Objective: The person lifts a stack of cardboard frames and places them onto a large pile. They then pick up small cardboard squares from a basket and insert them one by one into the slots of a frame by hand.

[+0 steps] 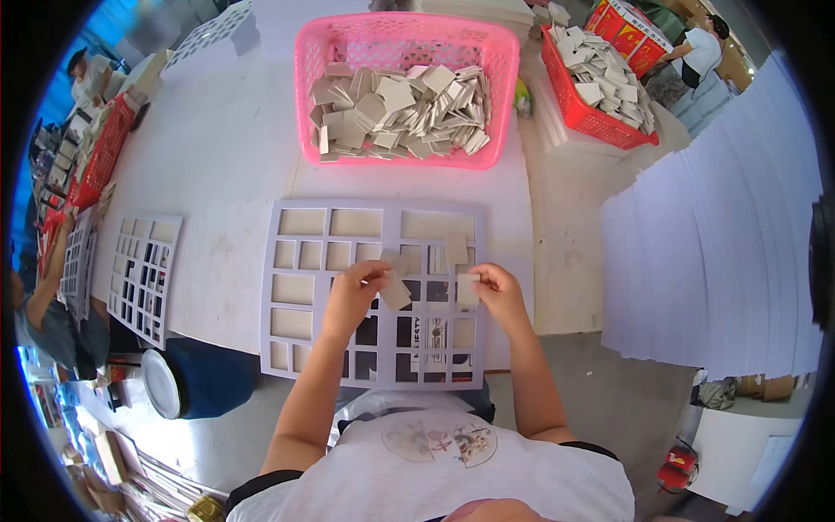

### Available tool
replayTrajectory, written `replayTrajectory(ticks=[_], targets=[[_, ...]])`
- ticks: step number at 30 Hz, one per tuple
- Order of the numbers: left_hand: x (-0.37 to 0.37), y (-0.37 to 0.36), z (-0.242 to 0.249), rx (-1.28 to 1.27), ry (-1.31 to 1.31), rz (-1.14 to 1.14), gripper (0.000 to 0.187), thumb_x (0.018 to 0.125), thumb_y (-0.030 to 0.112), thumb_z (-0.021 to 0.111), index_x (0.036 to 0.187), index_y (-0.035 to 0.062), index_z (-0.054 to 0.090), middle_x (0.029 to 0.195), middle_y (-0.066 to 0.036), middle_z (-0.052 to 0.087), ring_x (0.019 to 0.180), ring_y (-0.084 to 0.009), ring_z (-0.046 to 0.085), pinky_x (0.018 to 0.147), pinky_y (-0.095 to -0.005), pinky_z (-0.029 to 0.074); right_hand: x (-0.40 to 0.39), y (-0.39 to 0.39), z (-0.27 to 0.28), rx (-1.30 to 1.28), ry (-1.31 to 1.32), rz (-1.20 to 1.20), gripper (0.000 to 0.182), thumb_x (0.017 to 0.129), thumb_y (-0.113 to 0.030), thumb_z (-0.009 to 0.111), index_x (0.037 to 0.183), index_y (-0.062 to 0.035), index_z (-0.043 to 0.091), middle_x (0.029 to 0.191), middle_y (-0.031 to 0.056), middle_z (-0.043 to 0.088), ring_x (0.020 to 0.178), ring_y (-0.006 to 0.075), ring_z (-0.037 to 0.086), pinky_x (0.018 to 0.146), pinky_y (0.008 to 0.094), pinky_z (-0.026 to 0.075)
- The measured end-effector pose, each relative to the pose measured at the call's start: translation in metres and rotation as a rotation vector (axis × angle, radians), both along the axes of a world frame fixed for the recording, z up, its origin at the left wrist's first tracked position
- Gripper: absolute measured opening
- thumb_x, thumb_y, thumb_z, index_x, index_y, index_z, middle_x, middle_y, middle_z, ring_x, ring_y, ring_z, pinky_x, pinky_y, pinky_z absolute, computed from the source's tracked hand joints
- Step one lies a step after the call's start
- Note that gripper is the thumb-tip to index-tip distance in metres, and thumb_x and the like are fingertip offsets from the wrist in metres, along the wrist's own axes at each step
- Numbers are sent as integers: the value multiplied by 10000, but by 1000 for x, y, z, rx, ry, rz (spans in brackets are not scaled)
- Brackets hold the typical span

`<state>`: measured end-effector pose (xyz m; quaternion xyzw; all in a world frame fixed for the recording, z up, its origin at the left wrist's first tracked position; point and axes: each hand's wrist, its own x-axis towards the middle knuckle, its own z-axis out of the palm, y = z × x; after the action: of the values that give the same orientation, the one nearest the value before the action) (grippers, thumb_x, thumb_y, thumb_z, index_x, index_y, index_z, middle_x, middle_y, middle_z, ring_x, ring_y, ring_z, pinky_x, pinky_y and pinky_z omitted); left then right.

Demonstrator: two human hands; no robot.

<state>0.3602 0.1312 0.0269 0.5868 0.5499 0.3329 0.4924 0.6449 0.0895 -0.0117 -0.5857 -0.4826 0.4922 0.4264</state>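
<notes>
Pieces of grey board [397,294] sit gripped between the thumb and fingers of a worker's left hand [351,297] above a pale gridded frame [391,228], which lies flat on a white surface [228,165]; how many pieces that grip contains is hard to make out. The right hand [502,296] pinches a paler piece [467,293] between thumb and forefinger over the frame's right-hand columns. Just beyond it, a loose rectangle [456,250] lies across the grid bars. Beige panels [355,222] show in the top row and left column, while dark, printed material [366,331] shows through several middle and lower openings. Beyond the frame stands a pink basket [404,162] heaped with similar pieces; a red basket [572,106], also full, stands to its right. A second gridded frame [170,283] rests at the surface's left edge, with another person's arm [50,274] farther left.
</notes>
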Motion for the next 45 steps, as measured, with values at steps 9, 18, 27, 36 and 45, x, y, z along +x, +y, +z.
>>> replayTrajectory(ticks=[9,18,27,36,45], targets=[[16,-2,2,138,71,-107,236,845,-8,636,1076,17,682,916,-90,664,829,-168,622,759,-294,507,-6,-7,17,-68,-32,-85,132,834,52,629,960,21,652,780,32,632,646,96,567,572,254,462],[10,0,1,37,22,-63,208,879,17,621,1082,28,662,911,-44,670,785,-125,614,685,-271,504,-3,-3,19,-78,-118,-56,101,820,54,640,912,12,651,808,62,664,706,122,607,633,271,486],[15,1,-1,-110,-121,-31,205,925,40,593,1126,25,625,927,-53,623,714,-130,640,601,-260,521,-10,-8,7,126,-436,-29,150,805,0,686,942,-14,626,833,53,637,699,140,597,637,306,478],[23,-5,-14,-187,-301,-36,173,908,9,606,1078,15,572,935,-46,603,758,-135,665,655,-247,555,-47,-14,36,23,-9,34,304,837,-93,736,1041,-20,523,869,63,637,695,108,579,629,265,462],[29,-8,-14,-105,-290,57,151,878,8,648,1018,2,591,904,-49,617,759,-113,650,641,-237,546,-64,-2,31,-50,219,58,163,888,3,606,1042,6,555,910,70,652,741,129,640,679,271,513]])
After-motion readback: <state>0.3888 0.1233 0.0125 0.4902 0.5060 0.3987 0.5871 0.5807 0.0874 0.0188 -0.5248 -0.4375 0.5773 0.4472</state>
